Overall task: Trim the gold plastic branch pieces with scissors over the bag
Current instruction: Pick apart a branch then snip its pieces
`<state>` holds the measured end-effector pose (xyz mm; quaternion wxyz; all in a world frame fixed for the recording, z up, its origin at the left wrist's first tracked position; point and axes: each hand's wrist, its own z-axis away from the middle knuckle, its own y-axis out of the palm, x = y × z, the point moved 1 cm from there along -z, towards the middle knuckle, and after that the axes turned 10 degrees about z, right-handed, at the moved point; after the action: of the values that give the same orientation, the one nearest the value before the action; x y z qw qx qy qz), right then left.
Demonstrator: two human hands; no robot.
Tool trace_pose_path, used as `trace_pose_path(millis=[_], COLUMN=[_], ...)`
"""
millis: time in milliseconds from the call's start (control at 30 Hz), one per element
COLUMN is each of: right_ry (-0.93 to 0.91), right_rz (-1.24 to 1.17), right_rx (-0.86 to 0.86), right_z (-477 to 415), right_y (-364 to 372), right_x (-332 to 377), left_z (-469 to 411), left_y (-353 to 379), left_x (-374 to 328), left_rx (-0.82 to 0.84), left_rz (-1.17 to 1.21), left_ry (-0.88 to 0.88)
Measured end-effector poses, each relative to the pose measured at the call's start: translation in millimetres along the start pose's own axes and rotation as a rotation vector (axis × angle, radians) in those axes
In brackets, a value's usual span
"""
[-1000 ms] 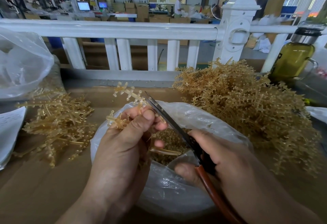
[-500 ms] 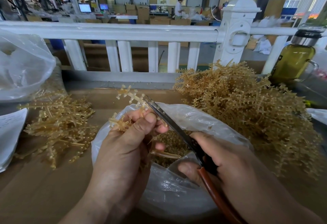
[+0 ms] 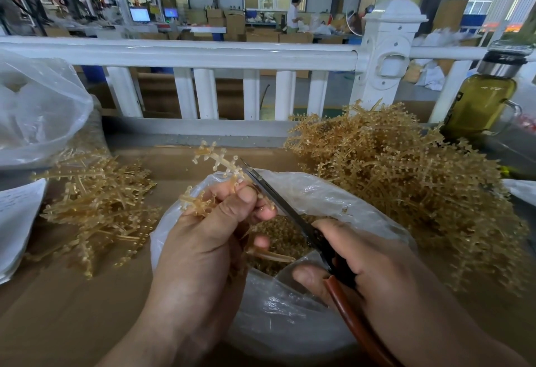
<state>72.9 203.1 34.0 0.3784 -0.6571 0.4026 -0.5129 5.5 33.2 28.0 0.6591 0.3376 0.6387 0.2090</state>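
Pinching the gold branch piece (image 3: 216, 160) at mid-stem, the left grip (image 3: 203, 239) was curled round it, over the bag (image 3: 333, 192) at its far rim. The right grip (image 3: 377, 265) was wrapped round the scissors (image 3: 278, 204) handles, blade tips at the stem. The piece looked light, springy, likely slick: best held close beside the cut to stop flexing.

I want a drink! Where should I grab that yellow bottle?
Take the bottle by the clear handle on its right side, reaching in from the right. It stands upright, its body looks wide for one hand, and the branch pile crowds its left.
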Motion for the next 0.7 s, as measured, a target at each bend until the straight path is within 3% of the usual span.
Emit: trace_pose_path(millis=[700], right_ry=[0.008], right_rz=[0.024], right_rx=[-0.012], right_z=[0.2], right_y=[-1.1], right_x=[0.0], left_z=[-0.2], left_y=[-0.7], left_x=[-0.1], left_rx=[-0.041], left_rz=[0.006], left_ry=[-0.018])
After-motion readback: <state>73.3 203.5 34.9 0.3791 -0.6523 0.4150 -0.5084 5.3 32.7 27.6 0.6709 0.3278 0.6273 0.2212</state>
